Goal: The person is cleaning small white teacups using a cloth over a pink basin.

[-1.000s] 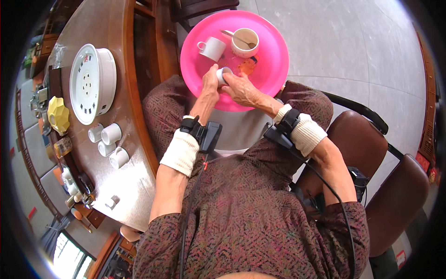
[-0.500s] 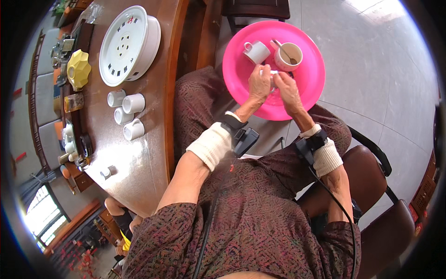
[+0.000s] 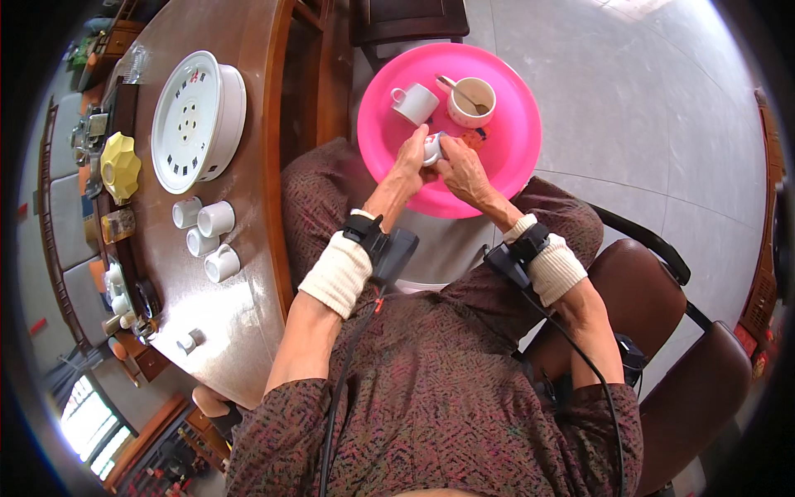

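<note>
Over the pink basin (image 3: 530, 124), I hold a small white cup (image 3: 432, 149) with a red mark on its side. My left hand (image 3: 402, 172) is closed on its left side, and my right hand (image 3: 465, 174) grips it from the right. Inside the basin, just beyond my fingers, a white mug (image 3: 416, 106) lies tipped over. To its right stands a larger cream cup (image 3: 474, 116) with a spoon (image 3: 464, 95) in it. A small orange-red patterned piece (image 3: 475, 137), whose kind I cannot make out, lies beside my right fingers.
On the wooden table (image 3: 248, 149) to my left are a round white tea tray (image 3: 236, 124), several small white mugs (image 3: 216, 219), a yellow faceted object (image 3: 120, 168) and a lone small cup (image 3: 190, 340). A dark stool (image 3: 410, 21) stands beyond the basin; brown chairs (image 3: 638, 290) are at right.
The cup between my hands has turned, so its red mark shows. My right hand has shifted, and the orange-red piece is now visible. The whole view has swung slightly.
</note>
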### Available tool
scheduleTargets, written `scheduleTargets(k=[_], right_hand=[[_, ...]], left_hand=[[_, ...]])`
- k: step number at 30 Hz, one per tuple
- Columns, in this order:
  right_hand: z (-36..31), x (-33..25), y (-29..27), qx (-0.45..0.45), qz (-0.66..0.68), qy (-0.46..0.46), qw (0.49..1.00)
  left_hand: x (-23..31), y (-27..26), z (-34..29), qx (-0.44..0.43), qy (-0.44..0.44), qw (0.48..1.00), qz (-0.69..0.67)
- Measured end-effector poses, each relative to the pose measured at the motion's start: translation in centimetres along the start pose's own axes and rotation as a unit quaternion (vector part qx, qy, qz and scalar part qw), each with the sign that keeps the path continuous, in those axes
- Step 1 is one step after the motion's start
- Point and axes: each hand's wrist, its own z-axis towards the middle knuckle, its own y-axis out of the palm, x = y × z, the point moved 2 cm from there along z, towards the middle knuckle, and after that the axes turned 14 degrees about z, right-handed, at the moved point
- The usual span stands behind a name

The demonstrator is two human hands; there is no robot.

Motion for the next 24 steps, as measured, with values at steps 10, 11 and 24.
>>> scheduleTargets(k=[10, 11, 24], right_hand=[[0.1, 2.7, -0.3, 0.065, 0.420, 0.191, 0.885], [0.1, 2.6, -0.4, 0.042, 0.466, 0.156, 0.870], [-0.2, -2.4, -1.2, -0.063, 0.299, 0.144, 0.941]], left_hand=[[-2.4, 2.4, -1.6, 0.301, 0.435, 0.785, 0.322], [-3.2, 1.9, -0.8, 0.313, 0.434, 0.782, 0.321], [0.1, 0.1, -1.5, 0.104, 0.297, 0.936, 0.156]])
